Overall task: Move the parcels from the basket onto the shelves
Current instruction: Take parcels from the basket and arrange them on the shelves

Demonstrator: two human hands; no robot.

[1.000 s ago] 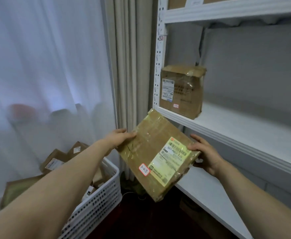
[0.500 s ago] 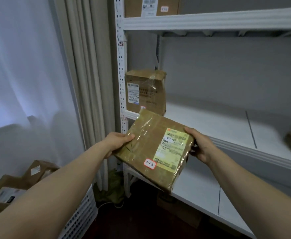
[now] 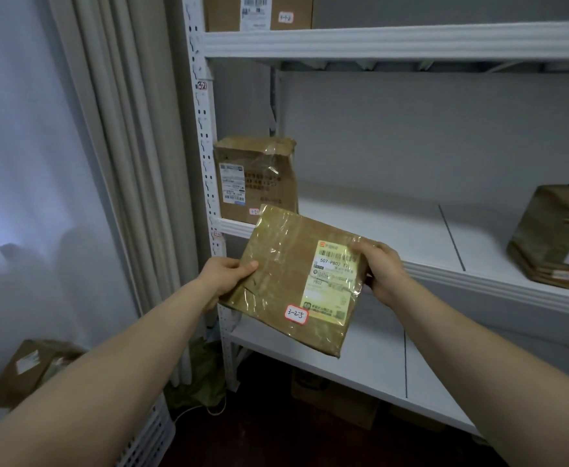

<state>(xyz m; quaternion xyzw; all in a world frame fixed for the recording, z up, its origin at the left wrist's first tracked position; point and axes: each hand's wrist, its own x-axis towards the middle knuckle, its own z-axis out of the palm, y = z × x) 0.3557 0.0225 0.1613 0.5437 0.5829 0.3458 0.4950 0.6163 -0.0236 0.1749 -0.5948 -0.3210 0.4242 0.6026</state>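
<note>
A flat brown parcel (image 3: 286, 281), taped over, with a yellow label and a red-edged sticker reading 3-2-5, is held in the air in front of the white shelving. My left hand (image 3: 224, 276) grips its left edge, thumb on top. My right hand (image 3: 382, 271) grips its right edge by the yellow label. The parcel hangs just below and in front of the middle shelf (image 3: 411, 237). The white basket (image 3: 148, 436) shows at the bottom left, with a brown parcel (image 3: 34, 365) in it.
An upright brown parcel (image 3: 256, 178) stands at the middle shelf's left end, another parcel (image 3: 556, 237) at its right. A box (image 3: 259, 11) sits on the top shelf. The lower shelf (image 3: 374, 365) lies beneath the held parcel. Curtains (image 3: 114, 163) hang left of the shelf post.
My view has swung right from the basket toward the shelving. Both hands have carried the parcel up and closer to the middle shelf's front edge, holding it the same way.
</note>
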